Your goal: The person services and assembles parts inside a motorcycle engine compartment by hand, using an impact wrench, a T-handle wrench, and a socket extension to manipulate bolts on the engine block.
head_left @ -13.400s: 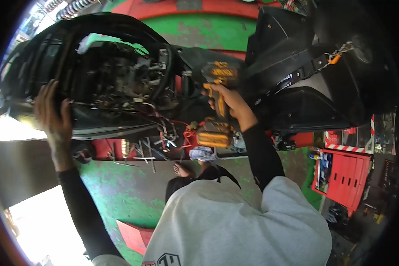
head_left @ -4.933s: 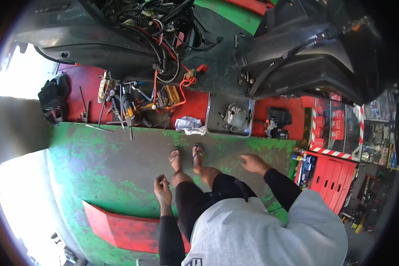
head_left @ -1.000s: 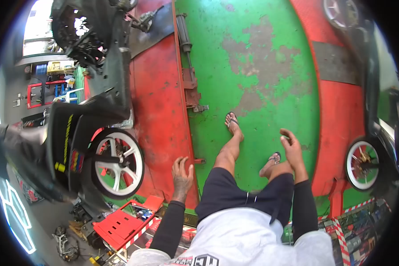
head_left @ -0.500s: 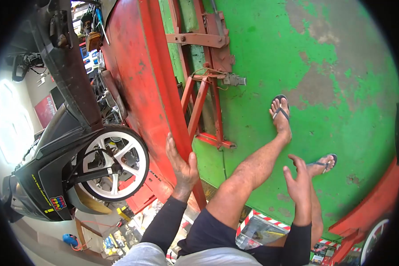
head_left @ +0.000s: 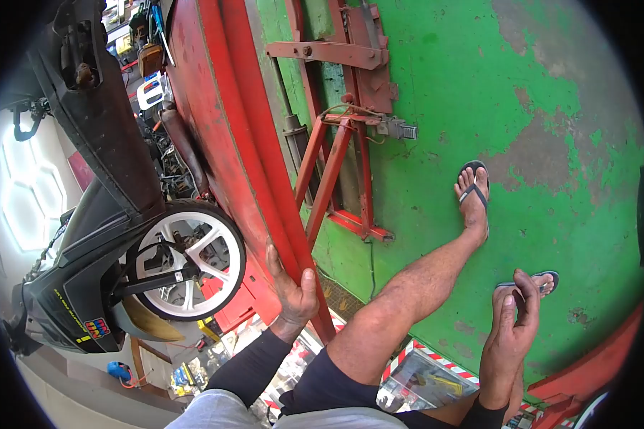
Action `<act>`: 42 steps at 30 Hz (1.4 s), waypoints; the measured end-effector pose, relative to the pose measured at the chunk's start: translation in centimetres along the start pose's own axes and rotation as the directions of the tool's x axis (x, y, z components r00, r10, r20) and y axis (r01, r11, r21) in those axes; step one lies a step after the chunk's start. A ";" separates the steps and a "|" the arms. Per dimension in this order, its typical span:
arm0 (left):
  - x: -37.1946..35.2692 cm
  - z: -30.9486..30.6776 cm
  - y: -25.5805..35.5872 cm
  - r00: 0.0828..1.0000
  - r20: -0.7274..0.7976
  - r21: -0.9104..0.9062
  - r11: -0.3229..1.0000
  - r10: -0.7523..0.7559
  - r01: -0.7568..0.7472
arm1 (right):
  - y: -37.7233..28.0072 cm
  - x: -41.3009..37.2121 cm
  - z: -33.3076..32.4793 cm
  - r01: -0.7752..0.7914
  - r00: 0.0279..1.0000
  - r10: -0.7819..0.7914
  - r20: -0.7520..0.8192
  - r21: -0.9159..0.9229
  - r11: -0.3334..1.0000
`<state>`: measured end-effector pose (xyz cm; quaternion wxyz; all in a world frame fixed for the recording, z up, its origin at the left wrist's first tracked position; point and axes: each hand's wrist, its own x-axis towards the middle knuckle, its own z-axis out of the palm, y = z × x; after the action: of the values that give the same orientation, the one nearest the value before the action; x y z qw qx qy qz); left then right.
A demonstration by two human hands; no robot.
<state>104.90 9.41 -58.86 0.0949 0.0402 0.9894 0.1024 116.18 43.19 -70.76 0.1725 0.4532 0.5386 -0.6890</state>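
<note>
My left hand (head_left: 293,294) is open, thumb spread from the fingers, and overlaps the edge of the red lift platform (head_left: 218,136) in this view. Its palm holds nothing. On the right, my right hand (head_left: 511,332) is raised above my sandalled foot (head_left: 547,282), its fingers loosely bent and the thumb a little apart, with nothing visible in it. Left of my left hand is a dark scooter (head_left: 71,300) on the platform, its white spoked wheel (head_left: 187,297) closest to me.
Beneath the platform stand red steel lift legs (head_left: 329,164) with a cross bar (head_left: 329,51). A glass-topped case (head_left: 422,379) edged in red-white tape sits by my thigh. The worn green floor (head_left: 436,93) stretches to the right, where another red frame (head_left: 594,357) rises.
My right hand has moved right and down, its fingers bending closer together. My left hand stays near the platform edge, slightly lower. The view has shifted slightly.
</note>
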 end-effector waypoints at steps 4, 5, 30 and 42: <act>-0.3 -0.1 -0.8 1.000 0.015 0.052 0.998 0.025 -0.025 | 0.0 0.6 0.7 -0.003 1.000 0.003 -0.015 0.034 0.999; -0.4 -0.2 -1.0 0.999 0.024 0.067 0.997 0.033 -0.035 | 0.1 0.7 0.9 0.013 1.000 -0.012 -0.023 0.045 0.999; 2.0 -0.5 1.5 0.989 -0.023 0.117 0.982 0.149 -0.145 | -1.7 3.2 3.1 0.142 0.989 -0.137 0.050 -0.117 0.983; 12.6 -4.5 6.0 0.895 -0.421 -0.084 0.977 0.144 -0.196 | 2.5 4.8 4.4 0.169 0.985 -0.168 0.022 -0.227 0.959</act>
<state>92.04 15.58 -55.51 -0.1233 0.0981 0.9713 0.1781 113.50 39.50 -76.06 0.1647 0.3820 0.6506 -0.6354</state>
